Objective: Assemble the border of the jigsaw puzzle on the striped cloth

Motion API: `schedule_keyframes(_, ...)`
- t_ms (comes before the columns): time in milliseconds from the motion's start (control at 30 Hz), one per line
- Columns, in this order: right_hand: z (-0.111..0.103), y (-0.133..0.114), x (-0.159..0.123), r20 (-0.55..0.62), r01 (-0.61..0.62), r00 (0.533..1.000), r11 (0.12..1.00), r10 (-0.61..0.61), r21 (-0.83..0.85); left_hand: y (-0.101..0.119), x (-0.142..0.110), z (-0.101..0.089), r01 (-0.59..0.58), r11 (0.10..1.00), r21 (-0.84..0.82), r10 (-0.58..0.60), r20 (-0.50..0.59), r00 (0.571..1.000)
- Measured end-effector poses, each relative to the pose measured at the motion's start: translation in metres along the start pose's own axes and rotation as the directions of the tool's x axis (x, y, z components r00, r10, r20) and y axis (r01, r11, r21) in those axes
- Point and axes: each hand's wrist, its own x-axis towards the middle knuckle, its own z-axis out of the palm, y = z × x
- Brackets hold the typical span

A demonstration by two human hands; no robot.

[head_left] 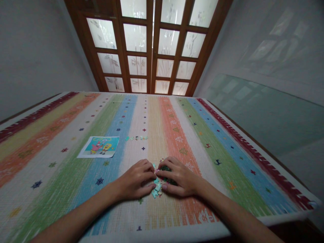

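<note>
A small heap of jigsaw puzzle pieces (157,187), mostly turquoise with some pink and brown bits, lies on the striped tablecloth. My left hand (138,179) curves in from the left, its thumb apart from the fingers and the tips at the heap's edge. From the other side, my right hand (178,177) rests with bent, spread fingers touching the pieces; a pinkish one shows by its index fingertip. Neither hand visibly grips a piece, though my fingers cover part of the heap. Farther off, a short row of puzzle pieces (136,138) lies on the cloth.
A printed cartoon picture (98,147) lies flat on the left, beside the row. The striped tablecloth (217,148) covers the wide table. Behind it stand wooden doors (151,50) with frosted panes, and a glass panel (263,125) leans along the right wall.
</note>
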Motion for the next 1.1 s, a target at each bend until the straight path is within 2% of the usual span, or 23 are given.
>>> schedule_keyframes(267,-0.001,0.001,-0.001,0.003,-0.015,1.0,1.0,0.015,-0.016,0.001,0.001,-0.001,0.013,1.0,0.015,-0.013,0.004,1.0)
schedule_keyframes(467,-0.001,0.001,-0.002,0.003,-0.005,1.0,1.0,0.005,-0.029,0.001,0.004,-0.002,-0.093,0.978,0.186,0.097,-0.011,0.995)
schedule_keyframes(667,0.0,0.002,-0.002,-0.02,0.003,1.0,0.998,-0.004,-0.056,-0.003,0.004,-0.004,-0.129,0.924,0.359,0.149,-0.027,0.989)
schedule_keyframes(833,0.001,0.003,-0.002,-0.04,0.016,0.999,0.997,-0.019,-0.073,-0.017,0.003,-0.017,-0.07,0.82,0.568,0.152,-0.098,0.984)
schedule_keyframes(967,0.001,0.003,-0.001,-0.045,0.017,0.999,0.998,-0.02,-0.059,-0.033,-0.002,-0.029,0.084,0.731,0.677,0.059,-0.184,0.981)
schedule_keyframes(1100,0.001,0.003,-0.001,-0.051,0.02,0.998,0.999,-0.022,-0.043,-0.037,-0.01,-0.03,0.107,0.688,0.718,0.018,-0.164,0.986)
